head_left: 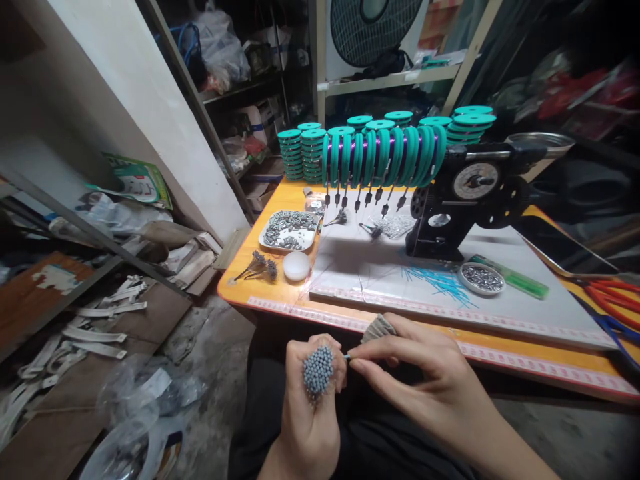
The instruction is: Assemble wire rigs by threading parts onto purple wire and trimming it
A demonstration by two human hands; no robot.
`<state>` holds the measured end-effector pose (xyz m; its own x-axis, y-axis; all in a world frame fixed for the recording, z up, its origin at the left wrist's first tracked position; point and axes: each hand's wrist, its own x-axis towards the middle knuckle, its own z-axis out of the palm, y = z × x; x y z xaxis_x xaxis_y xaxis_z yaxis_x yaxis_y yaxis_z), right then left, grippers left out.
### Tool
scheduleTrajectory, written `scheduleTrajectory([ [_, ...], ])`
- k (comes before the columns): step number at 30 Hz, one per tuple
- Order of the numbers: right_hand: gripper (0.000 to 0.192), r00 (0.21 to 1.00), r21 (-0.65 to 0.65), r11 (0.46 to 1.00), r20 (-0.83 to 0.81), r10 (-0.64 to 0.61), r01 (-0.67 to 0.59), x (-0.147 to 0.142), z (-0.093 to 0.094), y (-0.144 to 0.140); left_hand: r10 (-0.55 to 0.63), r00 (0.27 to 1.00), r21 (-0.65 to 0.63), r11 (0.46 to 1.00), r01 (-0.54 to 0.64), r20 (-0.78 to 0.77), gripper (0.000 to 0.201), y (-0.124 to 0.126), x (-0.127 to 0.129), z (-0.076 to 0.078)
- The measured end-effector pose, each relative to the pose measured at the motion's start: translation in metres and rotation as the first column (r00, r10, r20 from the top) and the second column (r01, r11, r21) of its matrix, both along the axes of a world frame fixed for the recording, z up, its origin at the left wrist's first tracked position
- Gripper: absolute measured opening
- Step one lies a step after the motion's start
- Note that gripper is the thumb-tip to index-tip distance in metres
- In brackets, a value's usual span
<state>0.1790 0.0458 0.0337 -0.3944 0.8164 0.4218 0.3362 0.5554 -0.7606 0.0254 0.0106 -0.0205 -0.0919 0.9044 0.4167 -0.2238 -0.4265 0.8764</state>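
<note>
Down in the lap, the left hand (307, 407) is clenched round a bundle (318, 371) of grey-tipped pieces, tips up. The right hand (425, 373) pinches one piece at the bundle's side between thumb and forefinger, with a grey wad (379, 328) tucked behind its fingers. I'd judge the bundling well along: the fistful looks full, and two small bunches (261, 265) already lie on the table (280, 200). The tray (289, 231) beside them holds plenty of loose metal bits.
</note>
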Motion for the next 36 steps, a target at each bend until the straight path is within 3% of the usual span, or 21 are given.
scheduleTrajectory([
  [9,0.013,0.990,-0.074,0.996,-0.135,0.040,-0.050,0.001,0.002,0.004,-0.097,0.995,-0.083,0.992,0.093,-0.039,0.010,-0.004,-0.003,-0.004],
  [13,0.012,0.991,-0.071,0.995,-0.114,0.068,-0.076,-0.002,0.003,0.005,-0.099,0.994,-0.099,0.991,0.094,-0.050,0.008,-0.004,-0.002,-0.006],
  [18,0.010,1.000,0.121,0.993,0.021,0.012,-0.014,-0.003,0.002,0.001,0.145,0.988,0.015,0.989,-0.145,-0.048,0.009,0.000,0.002,0.003],
  [22,0.014,0.997,0.205,0.977,0.046,-0.062,0.052,0.004,0.005,0.002,0.411,0.910,-0.026,0.911,-0.411,0.053,0.021,0.009,-0.007,0.013],
  [24,0.015,0.996,0.201,0.977,0.041,-0.085,0.075,0.008,0.008,0.003,0.453,0.890,-0.049,0.891,-0.451,0.047,0.025,0.010,-0.014,0.014],
  [28,0.013,0.999,0.113,0.994,0.042,-0.006,0.001,0.005,0.010,0.002,0.159,0.982,-0.167,0.970,-0.174,-0.099,0.013,0.001,-0.014,0.011],
  [31,0.010,1.000,0.055,0.998,0.023,0.018,-0.019,-0.001,0.009,0.003,-0.049,0.997,-0.265,0.962,0.063,0.061,0.015,-0.006,-0.003,0.007],
  [36,0.011,0.988,-0.107,0.992,-0.146,0.053,-0.069,-0.006,0.003,0.003,-0.147,0.952,-0.323,0.918,0.232,0.267,0.019,-0.006,0.009,0.004],
])
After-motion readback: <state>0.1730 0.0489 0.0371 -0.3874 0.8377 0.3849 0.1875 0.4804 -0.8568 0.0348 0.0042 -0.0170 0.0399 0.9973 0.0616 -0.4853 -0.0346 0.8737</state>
